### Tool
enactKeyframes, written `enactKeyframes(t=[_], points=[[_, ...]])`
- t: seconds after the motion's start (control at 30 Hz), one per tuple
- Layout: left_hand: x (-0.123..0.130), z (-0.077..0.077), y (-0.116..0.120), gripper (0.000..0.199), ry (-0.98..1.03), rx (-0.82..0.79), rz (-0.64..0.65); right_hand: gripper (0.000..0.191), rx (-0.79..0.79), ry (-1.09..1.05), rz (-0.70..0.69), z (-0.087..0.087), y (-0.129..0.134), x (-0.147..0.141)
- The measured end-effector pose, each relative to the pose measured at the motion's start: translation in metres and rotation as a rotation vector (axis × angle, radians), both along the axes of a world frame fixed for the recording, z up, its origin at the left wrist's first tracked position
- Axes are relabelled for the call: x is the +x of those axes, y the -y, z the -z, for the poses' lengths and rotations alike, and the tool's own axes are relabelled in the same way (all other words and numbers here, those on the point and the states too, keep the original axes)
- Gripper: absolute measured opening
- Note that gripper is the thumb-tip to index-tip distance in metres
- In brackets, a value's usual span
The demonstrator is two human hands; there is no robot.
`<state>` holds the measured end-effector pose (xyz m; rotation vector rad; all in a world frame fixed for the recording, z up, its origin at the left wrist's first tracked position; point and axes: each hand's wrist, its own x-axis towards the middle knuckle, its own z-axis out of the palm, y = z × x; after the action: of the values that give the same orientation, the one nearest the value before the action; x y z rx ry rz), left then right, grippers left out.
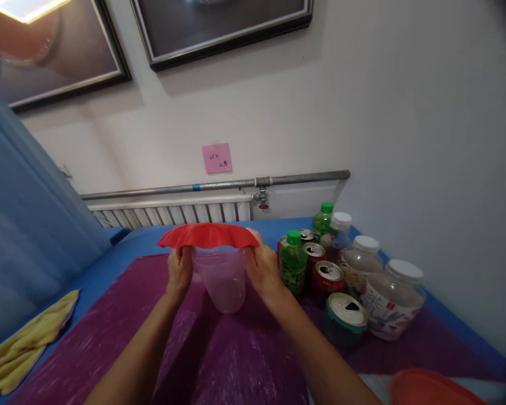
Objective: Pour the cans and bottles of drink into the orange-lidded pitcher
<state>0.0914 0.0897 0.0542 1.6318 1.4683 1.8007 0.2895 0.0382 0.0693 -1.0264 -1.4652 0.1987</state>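
Note:
A red flexible sheet (208, 235) with a wavy edge spreads over the mouth of a translucent plastic tub (225, 284). At its left side, my left hand (180, 271) is closed, with the fingers partly hidden beneath the red edge. My right hand (262, 264) is closed on the opposite side, thumb up near the sheet and fingers against the tub's rim. Both hands flank the tub's top. The tub tapers downward and looks hollow; whether its base touches the purple plastic cover (236, 360) I cannot tell.
Right of my hands stand green bottles (293, 264), several drink cans (329, 275) and white-lidded clear jars (394, 301). An orange-red rounded object (432, 388) shows at lower right. A yellow cloth (29, 343) lies left, below a blue curtain (29, 202). A radiator (177, 214) lines the wall.

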Motion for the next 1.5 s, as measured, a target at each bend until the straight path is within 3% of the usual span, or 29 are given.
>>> enactKeyframes(t=[0.17, 0.33, 0.4, 0.5, 0.63, 0.7, 0.77, 1.5], points=[[-0.001, -0.003, 0.009, 0.046, -0.043, -0.052, 0.066, 0.035, 0.013, 0.074, 0.071, 0.004, -0.003, 0.002], [-0.006, -0.002, 0.029, 0.053, -0.031, -0.048, 0.086, 0.035, 0.011, 0.054, 0.05, -0.004, 0.003, 0.007], [-0.012, 0.01, 0.042, 0.053, 0.057, -0.054, 0.044, 0.035, 0.022, 0.033, 0.056, -0.007, 0.006, 0.008], [-0.031, 0.043, 0.063, 0.05, 0.067, -0.132, -0.088, 0.034, 0.043, 0.055, 0.101, -0.009, 0.008, 0.008], [-0.063, 0.088, 0.08, 0.046, -0.415, -0.399, -0.285, 0.035, 0.03, 0.091, 0.15, -0.007, 0.006, 0.006], [-0.074, 0.101, 0.082, 0.041, -0.648, -0.51, -0.334, 0.036, 0.023, 0.092, 0.151, -0.005, 0.004, 0.005], [-0.079, 0.108, 0.082, 0.036, -0.748, -0.548, -0.33, 0.038, 0.041, 0.081, 0.163, -0.004, 0.002, 0.006], [-0.076, 0.11, 0.081, 0.04, -0.86, -0.591, -0.353, 0.034, 0.069, 0.142, 0.152, 0.002, 0.001, 0.007]])
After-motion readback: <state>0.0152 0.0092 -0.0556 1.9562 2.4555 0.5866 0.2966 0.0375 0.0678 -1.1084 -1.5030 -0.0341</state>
